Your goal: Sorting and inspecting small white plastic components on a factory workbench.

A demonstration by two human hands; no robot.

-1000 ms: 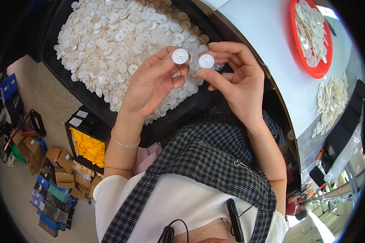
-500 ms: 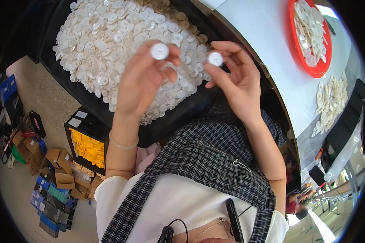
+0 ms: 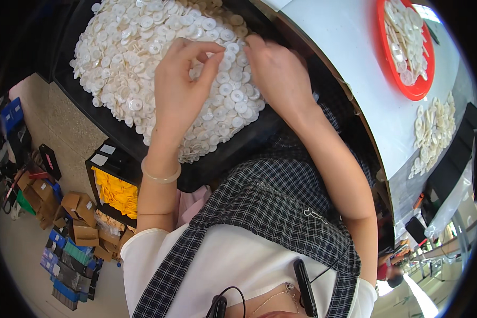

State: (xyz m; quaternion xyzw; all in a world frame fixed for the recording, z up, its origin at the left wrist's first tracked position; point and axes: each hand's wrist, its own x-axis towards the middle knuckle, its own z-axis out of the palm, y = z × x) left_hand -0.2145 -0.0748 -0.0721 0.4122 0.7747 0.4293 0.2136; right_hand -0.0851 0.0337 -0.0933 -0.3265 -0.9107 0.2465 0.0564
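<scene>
A big heap of small white plastic gears (image 3: 127, 69), round and flat with a hub in the middle, fills a black tray (image 3: 111, 130). Over the middle of the heap, my left hand (image 3: 179, 90) is closed in a pinch, thumb and forefinger meeting at their tips. Whatever is between them, if anything, I cannot make out. At the right side of the heap my right hand (image 3: 278, 77) is turned back-up and bent downward. Its fingers are drawn together and partly hidden behind the hand, so what they grip does not show.
To the right, a white table (image 3: 350, 58) bears a red basin (image 3: 431, 63) of white pieces and a loose pile of white parts (image 3: 432, 138). A black box (image 3: 93, 172) with yellow material (image 3: 114, 193) stands at left, near cardboard boxes (image 3: 79, 209) on the floor.
Each hand held up a white gear half a second ago; neither gear shows now. The right hand has moved left and up, turning over; the left has closed into a pinch.
</scene>
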